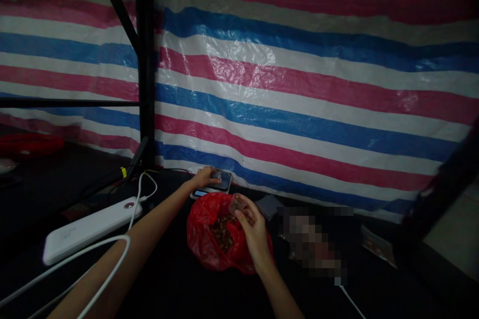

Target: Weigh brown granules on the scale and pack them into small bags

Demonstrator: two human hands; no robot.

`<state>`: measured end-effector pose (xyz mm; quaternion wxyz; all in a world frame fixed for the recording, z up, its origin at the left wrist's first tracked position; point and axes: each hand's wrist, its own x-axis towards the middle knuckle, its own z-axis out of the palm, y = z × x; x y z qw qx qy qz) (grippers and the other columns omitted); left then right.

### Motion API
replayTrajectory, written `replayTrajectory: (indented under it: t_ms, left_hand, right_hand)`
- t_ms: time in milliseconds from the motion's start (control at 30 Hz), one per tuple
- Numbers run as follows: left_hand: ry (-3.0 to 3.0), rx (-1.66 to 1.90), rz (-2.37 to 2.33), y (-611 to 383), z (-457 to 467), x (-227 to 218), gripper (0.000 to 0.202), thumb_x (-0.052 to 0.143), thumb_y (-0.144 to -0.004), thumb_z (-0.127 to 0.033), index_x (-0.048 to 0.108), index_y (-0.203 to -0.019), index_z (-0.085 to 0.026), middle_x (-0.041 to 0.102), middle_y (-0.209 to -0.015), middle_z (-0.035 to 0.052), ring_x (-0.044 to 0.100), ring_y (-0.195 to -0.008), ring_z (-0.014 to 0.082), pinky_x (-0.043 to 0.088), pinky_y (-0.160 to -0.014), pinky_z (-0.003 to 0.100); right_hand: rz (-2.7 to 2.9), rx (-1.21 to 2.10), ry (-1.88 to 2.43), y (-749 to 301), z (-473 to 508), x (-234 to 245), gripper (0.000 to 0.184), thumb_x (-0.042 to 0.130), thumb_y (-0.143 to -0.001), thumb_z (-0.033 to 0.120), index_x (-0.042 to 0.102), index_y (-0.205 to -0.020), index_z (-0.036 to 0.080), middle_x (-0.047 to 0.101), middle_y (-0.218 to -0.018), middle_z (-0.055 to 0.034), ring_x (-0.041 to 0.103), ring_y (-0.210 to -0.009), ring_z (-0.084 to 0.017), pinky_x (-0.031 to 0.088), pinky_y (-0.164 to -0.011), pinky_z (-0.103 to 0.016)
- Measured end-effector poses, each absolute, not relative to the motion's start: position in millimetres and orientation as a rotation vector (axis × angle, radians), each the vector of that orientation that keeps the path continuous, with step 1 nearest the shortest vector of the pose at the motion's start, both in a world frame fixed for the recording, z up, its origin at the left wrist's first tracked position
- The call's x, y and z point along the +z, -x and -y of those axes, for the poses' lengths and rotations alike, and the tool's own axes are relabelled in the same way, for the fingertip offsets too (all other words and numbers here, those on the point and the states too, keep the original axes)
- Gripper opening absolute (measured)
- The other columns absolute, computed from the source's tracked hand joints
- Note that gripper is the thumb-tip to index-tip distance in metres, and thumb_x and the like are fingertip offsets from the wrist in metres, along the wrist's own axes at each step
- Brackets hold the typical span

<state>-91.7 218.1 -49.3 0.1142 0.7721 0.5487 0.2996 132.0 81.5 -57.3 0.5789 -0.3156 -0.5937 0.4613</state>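
My left hand (206, 177) reaches to a small digital scale (199, 193) with a lit display and a dark weighing plate. Its fingers close on what looks like a small clear plastic bag (216, 175) over that plate; the dim light blurs its outline. In front of the scale sits a red plastic bag (200, 232), its mouth spread wide. Small brown pieces (223, 234), possibly nuts or pellets, fill it. Above the right side of this bag, my right hand (254, 227) pinches a small clear plastic cup (237, 203), tilted; its contents cannot be made out.
A white power bank (90, 229) with white cables lies at left. Right of the red bag are a grey flat object (269, 206), a pixelated area and a small clear packet (377, 246). Striped sheeting (299, 109) hangs behind; a black post (145, 60) stands at left.
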Motion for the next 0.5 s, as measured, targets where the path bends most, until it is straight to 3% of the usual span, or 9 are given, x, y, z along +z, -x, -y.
replayTrajectory:
  t_ms: [167, 267, 367, 500]
  left_hand:
    - [-2.144, 1.024, -1.551, 81, -189, -42, 0.047, 0.055, -0.068, -0.052, 0.065, -0.093, -0.013, 0.064, -0.078, 0.0045, 0.056, -0.072, 0.0174, 0.039, -0.062, 0.024]
    - [-1.845, 1.258, -1.343, 71, -162, -34, 0.050, 0.055, -0.069, -0.052, 0.062, -0.099, -0.012, 0.066, -0.081, 0.0054, 0.057, -0.069, 0.0158, 0.041, -0.059, 0.023]
    - [-1.652, 1.403, -1.142, 59, -132, -24, 0.050, 0.058, -0.069, -0.047, 0.059, -0.105, -0.012, 0.064, -0.097, 0.0076, 0.059, -0.083, 0.0183, 0.044, -0.069, 0.024]
    - [-1.656, 1.318, -0.999, 41, -103, -18, 0.050, 0.060, -0.070, -0.043, 0.056, -0.110, -0.013, 0.061, -0.106, 0.0087, 0.056, -0.096, 0.0221, 0.043, -0.082, 0.030]
  right_hand:
    - [1.464, 1.054, 0.767, -134, -82, -57, 0.039, 0.059, -0.071, 0.029, 0.054, -0.109, 0.020, 0.061, -0.108, -0.0069, 0.060, -0.089, -0.020, 0.048, -0.079, -0.035]
    - [1.530, 0.934, 0.759, -137, -83, -55, 0.035, 0.059, -0.071, 0.026, 0.056, -0.105, 0.022, 0.059, -0.110, -0.0059, 0.057, -0.097, -0.021, 0.047, -0.081, -0.035]
    - [1.497, 0.837, 0.720, -142, -84, -51, 0.035, 0.058, -0.072, 0.024, 0.054, -0.106, 0.022, 0.056, -0.114, -0.0061, 0.052, -0.105, -0.020, 0.044, -0.088, -0.036]
    - [1.387, 0.851, 0.715, -150, -85, -43, 0.039, 0.055, -0.075, 0.027, 0.048, -0.113, 0.020, 0.057, -0.112, -0.0085, 0.056, -0.100, -0.019, 0.043, -0.089, -0.037]
